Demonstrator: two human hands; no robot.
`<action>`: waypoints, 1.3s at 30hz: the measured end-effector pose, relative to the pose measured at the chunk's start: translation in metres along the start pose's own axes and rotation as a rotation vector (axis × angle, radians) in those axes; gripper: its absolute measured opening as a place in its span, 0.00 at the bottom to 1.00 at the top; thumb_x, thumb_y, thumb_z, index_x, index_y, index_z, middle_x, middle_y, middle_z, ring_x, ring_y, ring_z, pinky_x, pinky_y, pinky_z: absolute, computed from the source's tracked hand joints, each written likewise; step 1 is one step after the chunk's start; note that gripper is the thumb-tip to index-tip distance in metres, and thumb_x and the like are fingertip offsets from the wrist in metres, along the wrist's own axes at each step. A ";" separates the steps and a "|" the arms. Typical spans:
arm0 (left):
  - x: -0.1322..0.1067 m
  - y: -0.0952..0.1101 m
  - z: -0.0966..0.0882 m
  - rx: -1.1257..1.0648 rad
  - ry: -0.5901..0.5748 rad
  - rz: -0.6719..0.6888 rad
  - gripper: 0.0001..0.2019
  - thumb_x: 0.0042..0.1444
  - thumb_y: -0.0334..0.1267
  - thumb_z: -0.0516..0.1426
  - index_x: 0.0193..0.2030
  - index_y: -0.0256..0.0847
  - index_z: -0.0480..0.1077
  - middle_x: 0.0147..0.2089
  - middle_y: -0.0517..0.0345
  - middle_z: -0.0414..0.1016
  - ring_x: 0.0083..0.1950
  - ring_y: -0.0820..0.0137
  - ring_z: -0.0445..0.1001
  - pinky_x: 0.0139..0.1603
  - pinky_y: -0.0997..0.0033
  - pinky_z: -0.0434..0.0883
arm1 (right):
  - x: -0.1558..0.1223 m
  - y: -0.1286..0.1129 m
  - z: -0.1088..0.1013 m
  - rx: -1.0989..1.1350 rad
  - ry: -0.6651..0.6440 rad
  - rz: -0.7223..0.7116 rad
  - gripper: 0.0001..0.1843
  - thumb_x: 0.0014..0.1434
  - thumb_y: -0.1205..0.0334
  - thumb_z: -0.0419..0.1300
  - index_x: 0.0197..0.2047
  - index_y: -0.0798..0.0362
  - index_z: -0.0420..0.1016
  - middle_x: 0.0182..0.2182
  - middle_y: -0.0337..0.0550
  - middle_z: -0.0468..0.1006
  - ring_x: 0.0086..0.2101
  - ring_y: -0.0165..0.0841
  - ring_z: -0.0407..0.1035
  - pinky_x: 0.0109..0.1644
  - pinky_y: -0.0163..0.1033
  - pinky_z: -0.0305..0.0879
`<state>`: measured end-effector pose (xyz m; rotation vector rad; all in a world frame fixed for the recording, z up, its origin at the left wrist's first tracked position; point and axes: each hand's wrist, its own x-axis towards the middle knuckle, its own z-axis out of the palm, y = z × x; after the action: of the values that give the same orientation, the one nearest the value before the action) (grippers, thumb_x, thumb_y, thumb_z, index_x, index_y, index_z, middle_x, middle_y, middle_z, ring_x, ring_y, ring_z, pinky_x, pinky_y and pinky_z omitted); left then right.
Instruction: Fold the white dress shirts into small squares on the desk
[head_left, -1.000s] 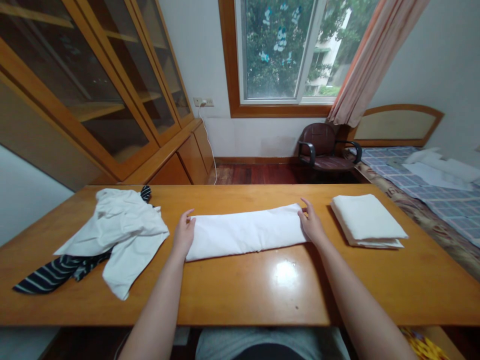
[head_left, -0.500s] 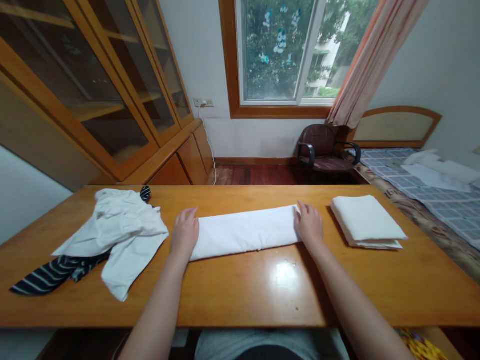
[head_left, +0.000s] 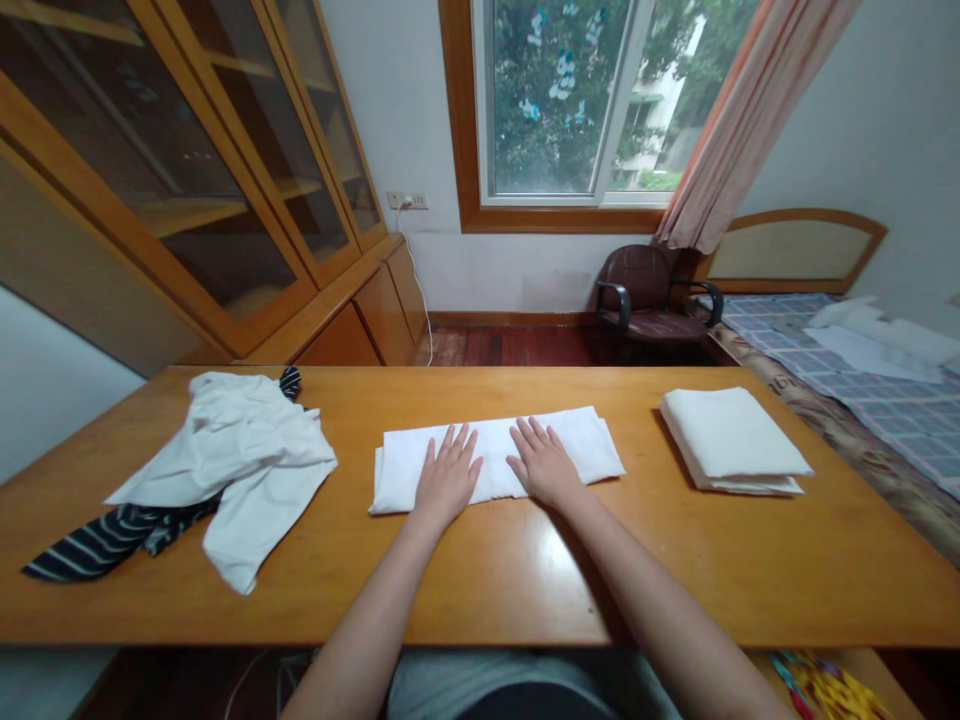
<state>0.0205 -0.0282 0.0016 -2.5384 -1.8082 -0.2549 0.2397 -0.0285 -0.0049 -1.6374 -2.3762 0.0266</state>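
Note:
A white cloth (head_left: 495, 440), folded into a long flat strip, lies across the middle of the wooden table (head_left: 480, 590). My left hand (head_left: 448, 475) rests palm down on its left half, fingers stretched out and slightly spread. On the right half, my right hand (head_left: 546, 465) lies flat in the same way, its fingers pointing up and to the left. Neither hand grips the fabric. Both ends of the strip show loose layered edges beyond my hands.
To the left lies a rumpled white garment (head_left: 240, 440) over a dark striped cloth (head_left: 90, 545). At the right sits a folded white cloth square (head_left: 731, 440). Beyond the table are a glass-door cabinet (head_left: 277, 190), an armchair (head_left: 645, 290) and a bed (head_left: 870, 350).
Both hands have let go of the strip's ends and moved inward, now lying flat on top of it. The cloth's ends are uncovered.

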 end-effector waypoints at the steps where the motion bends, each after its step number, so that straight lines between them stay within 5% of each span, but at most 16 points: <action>1: 0.001 -0.006 -0.002 0.004 -0.018 -0.011 0.28 0.70 0.48 0.41 0.74 0.44 0.53 0.76 0.54 0.48 0.77 0.57 0.45 0.74 0.43 0.46 | -0.001 0.009 -0.002 -0.008 -0.018 0.030 0.32 0.71 0.48 0.46 0.71 0.56 0.58 0.71 0.52 0.53 0.70 0.48 0.47 0.71 0.58 0.45; 8: 0.009 -0.053 -0.006 0.034 -0.101 -0.109 0.31 0.70 0.51 0.38 0.74 0.39 0.51 0.77 0.52 0.45 0.77 0.57 0.43 0.74 0.43 0.44 | -0.010 0.081 -0.014 -0.030 -0.112 0.222 0.35 0.71 0.46 0.41 0.73 0.59 0.54 0.72 0.52 0.51 0.71 0.45 0.44 0.72 0.56 0.42; 12: 0.005 -0.082 -0.004 0.041 -0.116 -0.168 0.31 0.70 0.50 0.37 0.75 0.38 0.50 0.77 0.51 0.44 0.78 0.57 0.42 0.75 0.44 0.44 | -0.022 0.115 -0.019 -0.033 -0.150 0.311 0.33 0.72 0.47 0.38 0.74 0.53 0.51 0.73 0.45 0.48 0.71 0.43 0.44 0.72 0.58 0.43; 21: -0.009 -0.123 -0.009 0.057 -0.072 -0.324 0.31 0.70 0.46 0.36 0.74 0.33 0.52 0.76 0.48 0.47 0.77 0.53 0.45 0.73 0.37 0.46 | -0.039 0.138 -0.031 -0.075 -0.133 0.416 0.30 0.71 0.57 0.40 0.73 0.55 0.53 0.71 0.48 0.53 0.70 0.45 0.47 0.71 0.61 0.45; 24: -0.009 -0.112 -0.020 0.072 0.010 -0.319 0.29 0.69 0.42 0.38 0.71 0.32 0.57 0.76 0.46 0.49 0.76 0.50 0.46 0.72 0.36 0.48 | -0.030 0.126 -0.034 -0.074 0.013 0.426 0.29 0.70 0.64 0.40 0.70 0.64 0.59 0.69 0.56 0.60 0.68 0.47 0.53 0.70 0.57 0.48; 27: -0.005 -0.079 -0.029 0.074 0.087 -0.222 0.27 0.68 0.39 0.41 0.70 0.34 0.61 0.74 0.47 0.53 0.77 0.52 0.46 0.73 0.36 0.44 | -0.012 0.095 -0.035 -0.034 0.126 0.321 0.28 0.69 0.65 0.40 0.68 0.67 0.62 0.67 0.59 0.61 0.68 0.45 0.54 0.71 0.53 0.49; 33: 0.004 -0.006 -0.019 -0.007 0.017 0.000 0.26 0.69 0.43 0.43 0.70 0.40 0.60 0.74 0.50 0.56 0.77 0.57 0.47 0.75 0.42 0.43 | 0.015 0.015 -0.016 0.069 0.055 0.055 0.30 0.72 0.54 0.44 0.69 0.62 0.60 0.69 0.57 0.58 0.68 0.46 0.52 0.70 0.55 0.49; 36: 0.005 0.000 -0.009 -0.013 -0.015 -0.032 0.28 0.70 0.47 0.42 0.73 0.41 0.56 0.75 0.50 0.52 0.77 0.57 0.46 0.74 0.41 0.44 | 0.015 0.003 -0.006 0.071 -0.008 0.031 0.31 0.71 0.51 0.45 0.70 0.60 0.59 0.69 0.55 0.57 0.68 0.45 0.52 0.71 0.56 0.47; 39: 0.004 -0.014 -0.005 -0.003 -0.032 -0.058 0.29 0.70 0.49 0.41 0.74 0.40 0.53 0.76 0.49 0.49 0.77 0.57 0.46 0.74 0.41 0.45 | 0.011 0.016 -0.004 0.059 -0.027 0.053 0.32 0.72 0.50 0.45 0.70 0.61 0.58 0.70 0.55 0.56 0.69 0.45 0.50 0.71 0.56 0.45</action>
<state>0.0085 -0.0201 0.0057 -2.5095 -1.8956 -0.2186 0.2517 -0.0134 -0.0009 -1.6834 -2.3281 0.1279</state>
